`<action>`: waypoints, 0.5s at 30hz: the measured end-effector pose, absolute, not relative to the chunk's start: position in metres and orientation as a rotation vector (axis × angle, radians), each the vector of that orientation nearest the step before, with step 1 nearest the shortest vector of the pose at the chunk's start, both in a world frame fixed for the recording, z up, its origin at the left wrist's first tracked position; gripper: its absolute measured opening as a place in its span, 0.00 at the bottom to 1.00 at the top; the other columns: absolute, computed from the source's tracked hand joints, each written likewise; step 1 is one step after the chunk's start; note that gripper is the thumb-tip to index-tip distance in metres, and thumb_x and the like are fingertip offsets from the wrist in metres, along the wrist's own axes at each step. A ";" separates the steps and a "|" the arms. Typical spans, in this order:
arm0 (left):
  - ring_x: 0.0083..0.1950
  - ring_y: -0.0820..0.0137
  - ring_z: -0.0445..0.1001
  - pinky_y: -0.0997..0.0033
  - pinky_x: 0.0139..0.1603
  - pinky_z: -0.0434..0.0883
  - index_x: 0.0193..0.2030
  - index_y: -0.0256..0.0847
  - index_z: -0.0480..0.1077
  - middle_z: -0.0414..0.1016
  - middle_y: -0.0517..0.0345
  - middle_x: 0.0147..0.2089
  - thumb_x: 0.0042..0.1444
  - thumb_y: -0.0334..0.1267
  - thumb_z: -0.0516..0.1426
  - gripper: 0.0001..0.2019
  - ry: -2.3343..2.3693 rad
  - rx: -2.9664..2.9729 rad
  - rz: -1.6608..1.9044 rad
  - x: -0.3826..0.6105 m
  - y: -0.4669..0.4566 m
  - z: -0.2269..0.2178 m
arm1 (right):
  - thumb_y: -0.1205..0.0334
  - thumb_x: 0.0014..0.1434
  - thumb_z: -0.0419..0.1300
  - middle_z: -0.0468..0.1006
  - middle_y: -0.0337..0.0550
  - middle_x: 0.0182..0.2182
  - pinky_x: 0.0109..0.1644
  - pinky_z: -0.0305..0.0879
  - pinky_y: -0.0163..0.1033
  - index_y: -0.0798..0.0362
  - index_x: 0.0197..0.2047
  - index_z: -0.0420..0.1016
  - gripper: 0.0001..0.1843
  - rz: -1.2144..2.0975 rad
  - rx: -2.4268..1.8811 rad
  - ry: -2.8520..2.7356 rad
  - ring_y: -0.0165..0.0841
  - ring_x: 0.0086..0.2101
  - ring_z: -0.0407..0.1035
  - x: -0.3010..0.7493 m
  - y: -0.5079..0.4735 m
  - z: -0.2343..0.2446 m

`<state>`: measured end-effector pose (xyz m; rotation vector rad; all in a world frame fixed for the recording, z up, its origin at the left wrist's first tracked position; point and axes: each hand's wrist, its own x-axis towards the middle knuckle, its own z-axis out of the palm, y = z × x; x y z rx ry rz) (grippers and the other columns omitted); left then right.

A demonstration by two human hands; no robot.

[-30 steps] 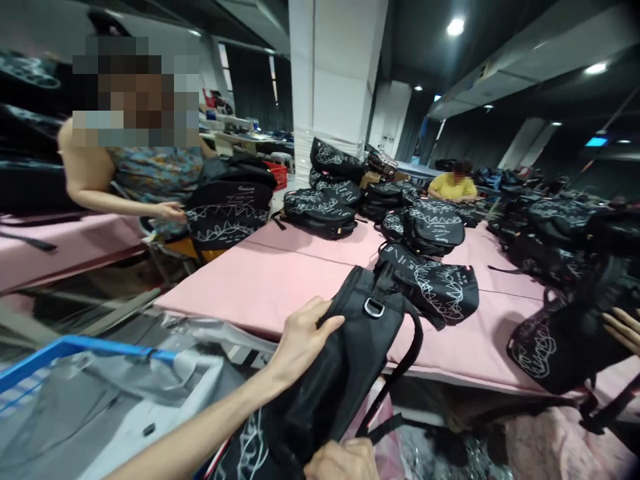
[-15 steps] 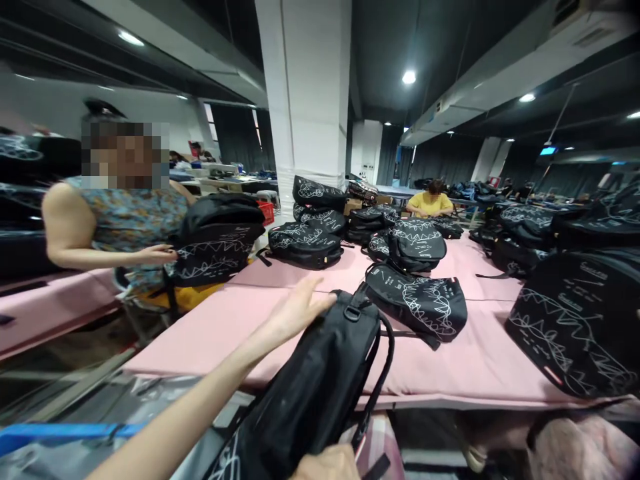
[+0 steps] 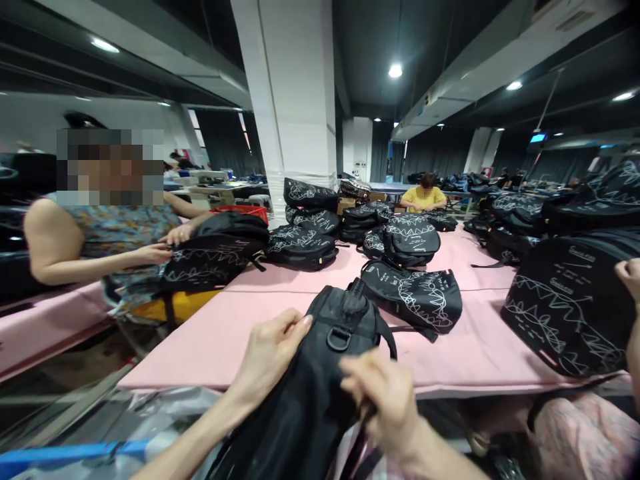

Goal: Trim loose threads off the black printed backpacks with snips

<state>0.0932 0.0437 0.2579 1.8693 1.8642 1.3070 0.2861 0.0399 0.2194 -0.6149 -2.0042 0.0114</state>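
A black backpack [image 3: 310, 393] lies tilted in front of me, its top end with a D-ring [image 3: 339, 339] resting over the near edge of the pink table. My left hand [image 3: 273, 350] is closed on the left edge of this backpack near its top, thumb and fingers pressed together. Over the bag's right side, just below the D-ring, hovers my right hand [image 3: 383, 390], its fingers curled and slightly blurred. A dark strap passes beneath that hand; whether the fingers grip it is hidden.
Another black backpack [image 3: 413, 297] with white line print lies just beyond, and several more are stacked farther back on the pink table [image 3: 185, 333]. At left a co-worker [image 3: 120, 233] handles a backpack [image 3: 215, 257]. A person's hand [image 3: 629, 277] touches a large backpack [image 3: 565, 307] at right.
My left hand has gone from spread fingers to a closed hold on the bag's edge. My right hand has risen from low on the bag towards the D-ring. A hand has appeared at far right.
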 end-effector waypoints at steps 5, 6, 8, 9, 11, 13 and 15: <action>0.21 0.77 0.56 0.77 0.22 0.55 0.22 0.37 0.65 0.58 0.65 0.19 0.55 0.46 0.51 0.16 1.801 1.947 1.513 0.098 0.032 0.285 | 0.56 0.60 0.56 0.71 0.41 0.28 0.27 0.60 0.30 0.52 0.41 0.74 0.11 -0.124 -0.847 -2.043 0.27 0.25 0.67 0.295 0.070 0.270; 0.21 0.77 0.56 0.77 0.23 0.55 0.22 0.37 0.66 0.60 0.65 0.19 0.55 0.45 0.51 0.16 1.786 1.972 1.546 0.098 0.033 0.292 | 0.56 0.59 0.57 0.71 0.40 0.28 0.29 0.60 0.31 0.52 0.39 0.73 0.10 -0.086 -0.838 -2.053 0.28 0.26 0.68 0.297 0.073 0.280; 0.21 0.77 0.58 0.77 0.23 0.56 0.23 0.37 0.67 0.62 0.64 0.20 0.56 0.44 0.52 0.15 1.756 2.023 1.597 0.102 0.038 0.307 | 0.56 0.58 0.58 0.73 0.40 0.29 0.31 0.60 0.31 0.52 0.35 0.71 0.08 0.007 -0.841 -2.060 0.29 0.28 0.68 0.302 0.079 0.300; 0.21 0.77 0.58 0.77 0.23 0.56 0.23 0.36 0.67 0.63 0.64 0.20 0.56 0.43 0.52 0.15 1.740 2.049 1.618 0.104 0.041 0.316 | 0.56 0.57 0.59 0.73 0.39 0.29 0.31 0.60 0.32 0.52 0.34 0.70 0.08 0.053 -0.852 -2.062 0.29 0.28 0.68 0.306 0.082 0.311; 0.21 0.78 0.57 0.77 0.23 0.55 0.23 0.36 0.68 0.63 0.64 0.20 0.56 0.43 0.52 0.15 1.697 2.107 1.668 0.111 0.047 0.335 | 0.56 0.57 0.59 0.73 0.38 0.28 0.32 0.60 0.32 0.52 0.34 0.68 0.09 0.137 -0.877 -2.058 0.29 0.28 0.68 0.317 0.089 0.331; 0.20 0.78 0.57 0.77 0.22 0.55 0.22 0.37 0.68 0.62 0.65 0.19 0.56 0.42 0.52 0.15 1.634 2.182 1.723 0.119 0.053 0.354 | 0.55 0.57 0.58 0.73 0.39 0.30 0.33 0.61 0.32 0.52 0.37 0.68 0.09 0.197 -0.894 -2.045 0.30 0.30 0.68 0.330 0.096 0.350; 0.20 0.79 0.56 0.77 0.22 0.54 0.22 0.37 0.67 0.61 0.65 0.18 0.56 0.42 0.52 0.15 1.554 2.267 1.779 0.125 0.060 0.368 | 0.55 0.57 0.57 0.74 0.40 0.32 0.35 0.62 0.33 0.53 0.40 0.68 0.11 0.193 -0.938 -2.010 0.31 0.32 0.69 0.343 0.101 0.363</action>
